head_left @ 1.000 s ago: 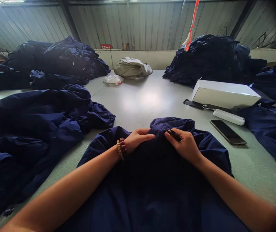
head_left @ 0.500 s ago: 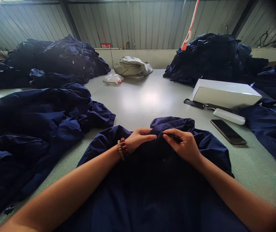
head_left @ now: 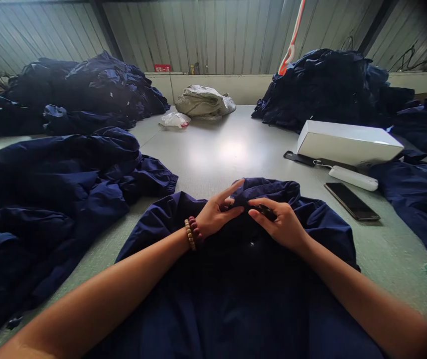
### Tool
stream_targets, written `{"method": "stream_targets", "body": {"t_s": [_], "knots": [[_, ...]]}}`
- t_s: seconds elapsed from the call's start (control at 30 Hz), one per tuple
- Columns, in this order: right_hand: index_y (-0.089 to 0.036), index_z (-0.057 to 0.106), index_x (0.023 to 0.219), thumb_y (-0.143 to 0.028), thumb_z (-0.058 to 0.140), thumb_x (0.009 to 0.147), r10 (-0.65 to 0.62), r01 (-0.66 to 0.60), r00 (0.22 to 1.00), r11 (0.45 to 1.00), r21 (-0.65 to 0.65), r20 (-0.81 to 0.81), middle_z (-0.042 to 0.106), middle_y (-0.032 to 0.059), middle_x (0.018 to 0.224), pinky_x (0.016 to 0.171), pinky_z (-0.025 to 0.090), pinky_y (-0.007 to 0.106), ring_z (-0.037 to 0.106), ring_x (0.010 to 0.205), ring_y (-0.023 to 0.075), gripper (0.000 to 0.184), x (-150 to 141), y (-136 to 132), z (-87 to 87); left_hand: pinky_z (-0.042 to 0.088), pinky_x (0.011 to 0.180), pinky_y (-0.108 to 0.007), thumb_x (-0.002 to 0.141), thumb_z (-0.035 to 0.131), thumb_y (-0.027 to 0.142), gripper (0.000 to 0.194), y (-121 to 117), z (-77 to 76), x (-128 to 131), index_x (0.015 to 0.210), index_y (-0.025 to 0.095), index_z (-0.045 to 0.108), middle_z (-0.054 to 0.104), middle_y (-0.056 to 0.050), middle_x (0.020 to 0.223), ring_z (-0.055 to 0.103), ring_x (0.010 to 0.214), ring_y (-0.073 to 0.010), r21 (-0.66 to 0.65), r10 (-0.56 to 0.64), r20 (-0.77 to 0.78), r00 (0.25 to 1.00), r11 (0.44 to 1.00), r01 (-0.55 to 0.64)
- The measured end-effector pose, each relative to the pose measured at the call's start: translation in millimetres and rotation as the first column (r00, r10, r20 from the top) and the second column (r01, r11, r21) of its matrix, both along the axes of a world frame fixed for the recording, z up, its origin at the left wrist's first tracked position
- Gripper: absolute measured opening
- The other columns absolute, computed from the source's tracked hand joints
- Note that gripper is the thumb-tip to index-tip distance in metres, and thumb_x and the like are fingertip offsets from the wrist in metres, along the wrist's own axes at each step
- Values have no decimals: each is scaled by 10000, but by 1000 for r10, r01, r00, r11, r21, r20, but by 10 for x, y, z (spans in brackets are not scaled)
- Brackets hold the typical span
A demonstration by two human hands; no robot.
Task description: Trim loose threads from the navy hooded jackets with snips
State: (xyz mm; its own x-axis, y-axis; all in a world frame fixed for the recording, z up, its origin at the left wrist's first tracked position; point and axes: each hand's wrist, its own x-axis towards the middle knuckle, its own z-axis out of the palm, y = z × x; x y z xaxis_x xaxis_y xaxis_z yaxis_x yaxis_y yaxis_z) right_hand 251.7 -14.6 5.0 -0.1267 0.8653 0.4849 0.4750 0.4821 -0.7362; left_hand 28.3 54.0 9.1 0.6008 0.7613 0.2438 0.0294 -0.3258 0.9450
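A dark navy jacket lies spread on the table in front of me, its upper edge bunched between my hands. At that edge, my left hand, with beaded bracelets on its wrist, pinches a fold of the cloth; its index finger points up and away. Small black thread snips sit in my right hand, mostly hidden by the curled fingers. The right thumb and index finger are close beside the held fold; whether they touch it I cannot tell.
Another navy garment lies to the left, with big garment piles behind. To the right are a white box, a white corded device and a phone. A pale sack stands at the back.
My left index finger has lifted and stretched upward along the fold. My right hand has shifted slightly left, showing more of the snips. The view has tilted a little.
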Motion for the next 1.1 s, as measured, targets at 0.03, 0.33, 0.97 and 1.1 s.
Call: {"method": "stream_targets", "body": {"t_s": [0.03, 0.33, 0.97, 1.1], "knots": [[-213, 810, 1164, -425, 733, 988, -2, 2, 1000, 1000, 4, -4, 811, 24, 881, 697, 554, 306, 712, 700, 178, 286, 0, 6, -4, 453, 692, -255, 967, 773, 368, 652, -7, 2, 10, 1584, 267, 588, 730, -5, 886, 571, 710, -120, 78, 26, -23, 999, 997, -24], [-227, 799, 1044, -423, 748, 970, -37, 36, 999, 999, -36, -37, 772, 15, 845, 680, 511, 313, 657, 701, 179, 216, 5, 29, -48, 478, 766, -275, 980, 726, 398, 307, -23, -27, 67, 1197, 184, 758, 676, 3, 794, 601, 759, -151, 112, 76, -65, 995, 991, -69], [-222, 794, 1038, -464, 735, 982, -68, 59, 993, 994, -94, -98, 778, 45, 901, 691, 521, 315, 672, 769, 200, 255, 10, 30, -32, 494, 796, -263, 1018, 686, 442, 301, 32, -85, 57, 1124, 169, 757, 732, -29, 938, 639, 844, -159, 112, 36, -51, 998, 993, -30], [-217, 754, 932, -458, 715, 992, -29, 15, 991, 994, -107, -131, 689, 18, 795, 653, 474, 300, 586, 700, 170, 251, 21, 13, 3, 485, 772, -263, 1019, 678, 460, 304, 34, -80, 52, 1059, 167, 749, 709, -21, 900, 614, 811, -152, 113, 11, -56, 998, 994, -4]]}}
